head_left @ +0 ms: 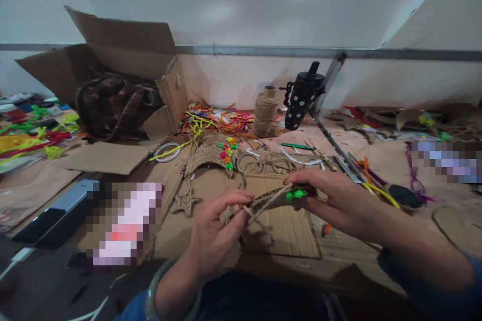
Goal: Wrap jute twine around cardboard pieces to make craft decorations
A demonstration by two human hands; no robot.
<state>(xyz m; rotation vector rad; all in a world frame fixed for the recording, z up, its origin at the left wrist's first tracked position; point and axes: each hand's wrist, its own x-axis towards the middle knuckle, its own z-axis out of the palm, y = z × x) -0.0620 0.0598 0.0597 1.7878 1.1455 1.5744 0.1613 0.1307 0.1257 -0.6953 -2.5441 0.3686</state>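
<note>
Between both hands I hold a flat cardboard piece (269,200), turned nearly edge-on, with a strand of jute twine (271,199) running across it. Bright green fuzzy bits (296,195) stick out at its right end. My left hand (220,228) pinches the piece's left end together with the twine, and a loose twine tail hangs below. My right hand (337,203) grips the other end between thumb and fingers. Under the hands lies a ridged cardboard sheet (291,235). Behind them rest a twine-covered crescent (207,155) with coloured trim and a twine star (185,202).
At the back left stands an open cardboard box (171,95) with a dark brown bag inside. A twine spool (265,113) and a black flowered tumbler (304,100) stand behind. Colourful pipe cleaners (218,120) lie heaped nearby. A phone (60,210) is at the left.
</note>
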